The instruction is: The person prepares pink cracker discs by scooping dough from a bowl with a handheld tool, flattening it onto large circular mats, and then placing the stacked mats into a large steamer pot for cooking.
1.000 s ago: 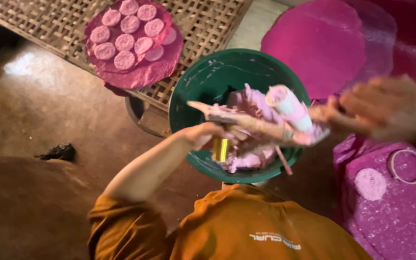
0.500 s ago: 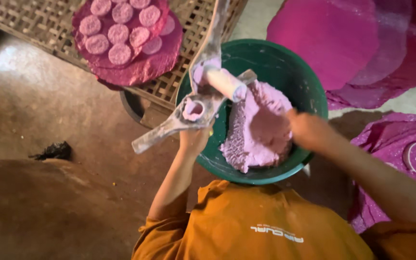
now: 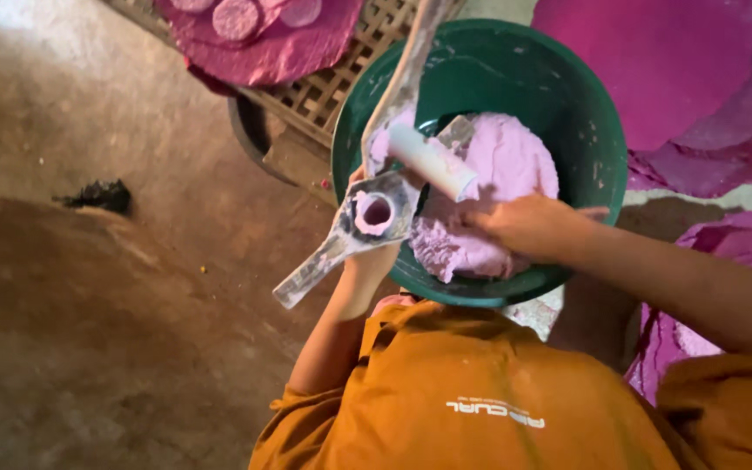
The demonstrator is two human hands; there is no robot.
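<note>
The left hand [image 3: 367, 252] is keeping its grip clamped on the press [image 3: 374, 213], a dough-smeared metal tool with long handles and a small round cup, now held higher and closer to the camera than half a second ago. The right hand [image 3: 524, 226] is lying on the pink dough [image 3: 498, 174] in the green bowl [image 3: 567, 96], fingers pressing into the mass; whether they are closed on a lump cannot be told. The bowl is filling more of the view than before, and the mat [image 3: 263, 43] with pink discs is sliding toward the top edge.
</note>
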